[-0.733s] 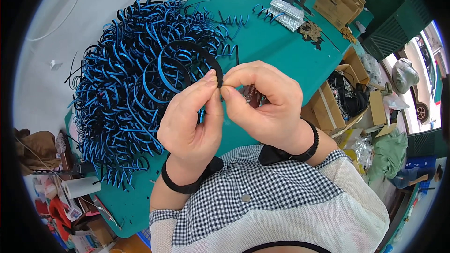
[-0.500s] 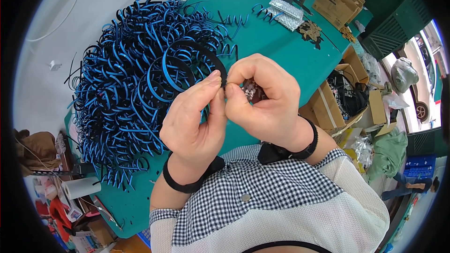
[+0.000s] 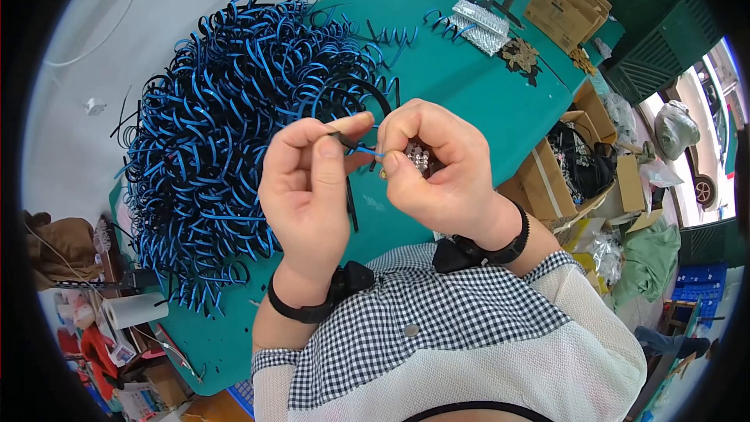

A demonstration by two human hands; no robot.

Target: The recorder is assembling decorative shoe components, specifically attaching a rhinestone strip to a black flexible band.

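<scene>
My left hand (image 3: 308, 187) pinches a black strip with a blue edge (image 3: 375, 96) between thumb and fingers, over the table. Part of the strip curves up behind my hands in a loop. My right hand (image 3: 441, 176), just beside it, is closed with thumb and forefinger pressed on a thin blue bit of the strip. Inside the curl of the right fingers shows a small cluster of shiny, bead-like silver pieces (image 3: 419, 158), mostly hidden. A big heap of curled black-and-blue strips (image 3: 211, 133) lies to the left and beyond my left hand.
The green table (image 3: 437, 78) carries a silver wrapped packet (image 3: 478, 27) and brown flat cut-outs (image 3: 519, 57) at the far right. An open cardboard box (image 3: 551, 176) holding dark items stands right of the table. A white paper roll (image 3: 134, 311) lies at the lower left.
My left hand has turned and its fingertips have come slightly apart from the right ones. The loop of strip has shrunk and shifted right, and a blue stretch now shows between my hands.
</scene>
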